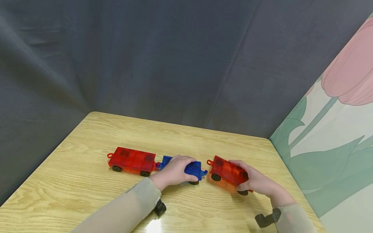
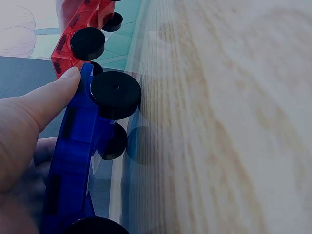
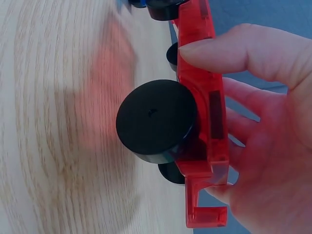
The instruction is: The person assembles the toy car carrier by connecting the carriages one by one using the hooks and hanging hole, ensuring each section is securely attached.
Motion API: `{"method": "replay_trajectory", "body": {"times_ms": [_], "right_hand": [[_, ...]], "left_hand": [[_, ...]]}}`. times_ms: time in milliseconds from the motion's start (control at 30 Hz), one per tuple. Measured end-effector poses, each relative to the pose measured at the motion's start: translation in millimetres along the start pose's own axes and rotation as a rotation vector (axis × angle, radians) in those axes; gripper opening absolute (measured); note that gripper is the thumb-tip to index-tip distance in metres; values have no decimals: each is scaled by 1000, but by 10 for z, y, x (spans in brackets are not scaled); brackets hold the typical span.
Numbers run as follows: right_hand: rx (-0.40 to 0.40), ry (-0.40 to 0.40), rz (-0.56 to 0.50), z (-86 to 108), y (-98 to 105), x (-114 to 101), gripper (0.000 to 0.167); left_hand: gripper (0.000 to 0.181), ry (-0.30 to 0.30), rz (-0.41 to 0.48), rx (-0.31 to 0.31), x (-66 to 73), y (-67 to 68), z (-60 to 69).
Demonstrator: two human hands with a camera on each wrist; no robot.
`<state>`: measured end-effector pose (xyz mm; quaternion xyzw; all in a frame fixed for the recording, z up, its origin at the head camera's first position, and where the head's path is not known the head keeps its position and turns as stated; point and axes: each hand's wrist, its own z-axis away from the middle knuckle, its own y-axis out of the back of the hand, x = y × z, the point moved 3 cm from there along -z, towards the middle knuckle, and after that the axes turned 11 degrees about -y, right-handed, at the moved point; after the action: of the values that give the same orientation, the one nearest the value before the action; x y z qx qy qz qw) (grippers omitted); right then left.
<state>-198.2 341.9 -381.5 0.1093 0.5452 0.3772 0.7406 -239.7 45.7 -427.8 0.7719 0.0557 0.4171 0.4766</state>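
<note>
My left hand [image 1: 175, 171] grips a blue translucent toy train car [image 1: 193, 169] across its body, its black wheels at the table; in the left wrist view the thumb lies along the car's [image 2: 73, 161] side. To its left, a red toy train car [image 1: 132, 160] meets the blue one at a hook and ring. With my right hand [image 1: 256, 181] I hold another red toy train car [image 3: 202, 97] between thumb and fingers, tilted and raised a little off the table. Its ring [image 1: 209, 162] points toward the blue car's hook [image 1: 205, 172], a small gap between them.
Everything is on a light wood-grain table [image 1: 87, 194]. A dark grey curtain [image 1: 163, 64] hangs behind it and along the left. On the right stands a wall panel [image 1: 335, 145] with a tulip pattern. Black wrist mounts [image 1: 160, 207] sit under both sleeves.
</note>
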Motion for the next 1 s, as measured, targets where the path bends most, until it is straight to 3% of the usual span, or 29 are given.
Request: {"method": "replay_trajectory", "body": {"times_ms": [1000], "right_hand": [[-101, 37, 15, -15, -41, 18, 94]], "left_hand": [[74, -4, -6, 7, -21, -21, 1]]}}
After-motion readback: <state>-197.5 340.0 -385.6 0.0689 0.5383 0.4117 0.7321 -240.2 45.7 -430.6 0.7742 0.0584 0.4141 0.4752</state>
